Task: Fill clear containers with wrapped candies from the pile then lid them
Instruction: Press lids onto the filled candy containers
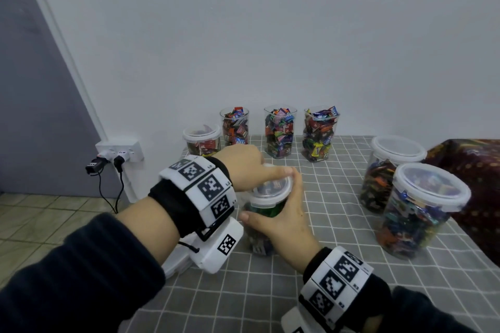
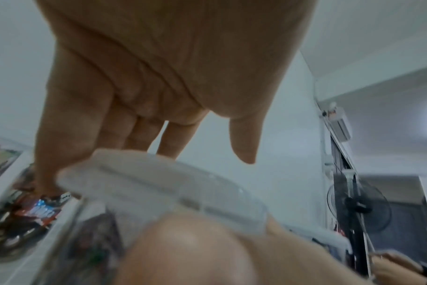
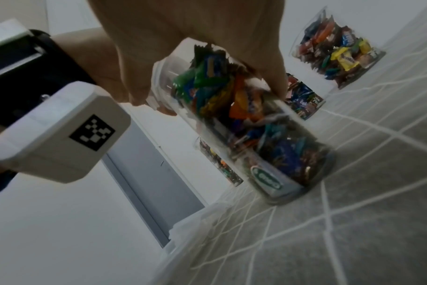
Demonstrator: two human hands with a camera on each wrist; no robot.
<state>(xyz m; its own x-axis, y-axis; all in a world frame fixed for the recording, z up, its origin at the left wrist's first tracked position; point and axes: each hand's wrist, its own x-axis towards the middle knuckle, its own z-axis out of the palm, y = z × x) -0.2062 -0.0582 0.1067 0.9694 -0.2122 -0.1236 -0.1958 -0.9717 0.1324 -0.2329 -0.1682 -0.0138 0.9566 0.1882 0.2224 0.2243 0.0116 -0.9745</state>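
Now right hand [image 1: 281, 220] grips candy jar [image 3: 268, 138]; left hand [image 1: 239, 163] flat, pressing lid [image 1: 270, 190].

**Grey checked cloth, white wall, plugs at the socket**

A grey cloth [image 1: 338, 238] with a white grid covers the table. Off its left edge, a white wall socket [image 1: 120, 149] holds two plugs with black cables trailing toward the tiled floor [image 1: 40, 213]. A dark patterned fabric [image 1: 476, 170] lies at the right edge. A standing fan [image 2: 358, 208] shows in the left wrist view.

A plain white wall [image 1: 270, 35] stands behind the table [image 1: 338, 265], which wears a grey cloth with a white grid. Past the table's left edge are pale floor tiles [image 1: 40, 224], a grey door [image 1: 32, 89] and a wall socket [image 1: 120, 150] with plugs.
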